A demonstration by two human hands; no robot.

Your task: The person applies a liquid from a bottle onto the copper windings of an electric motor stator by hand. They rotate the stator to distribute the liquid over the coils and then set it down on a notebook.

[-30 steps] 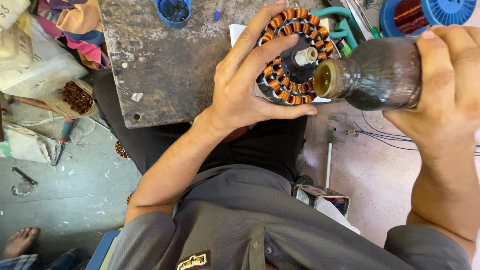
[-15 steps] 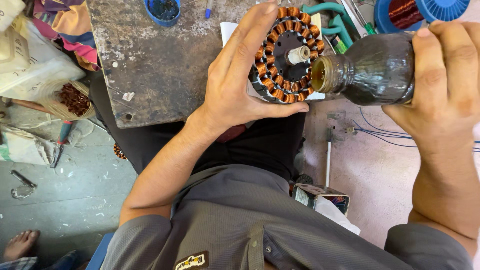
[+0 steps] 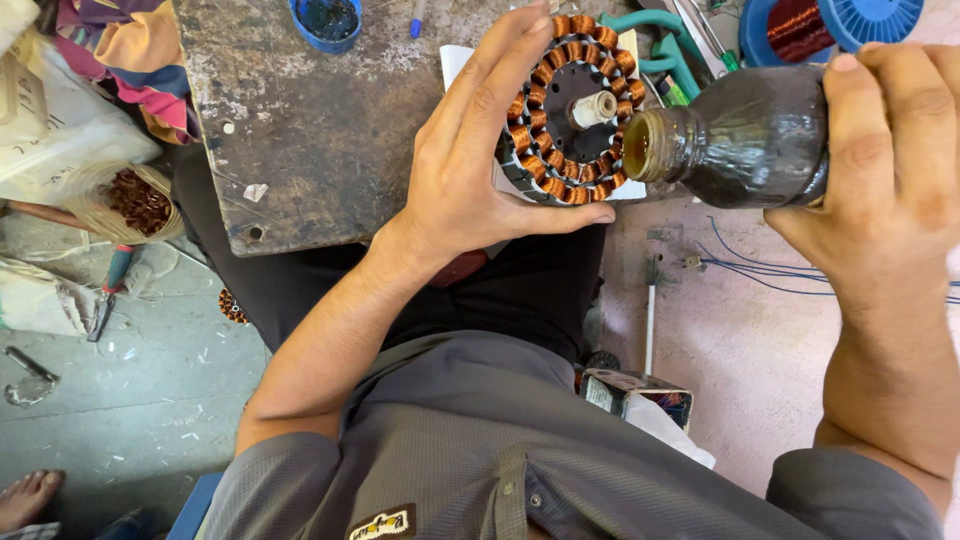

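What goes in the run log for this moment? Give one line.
left hand: steadying copper-wound stator | right hand: dark bottle tipped, open mouth at stator rim | surface: worn metal-topped bench

Grey short-sleeved shirt [image 3: 480,440] with chest badge [image 3: 382,523].
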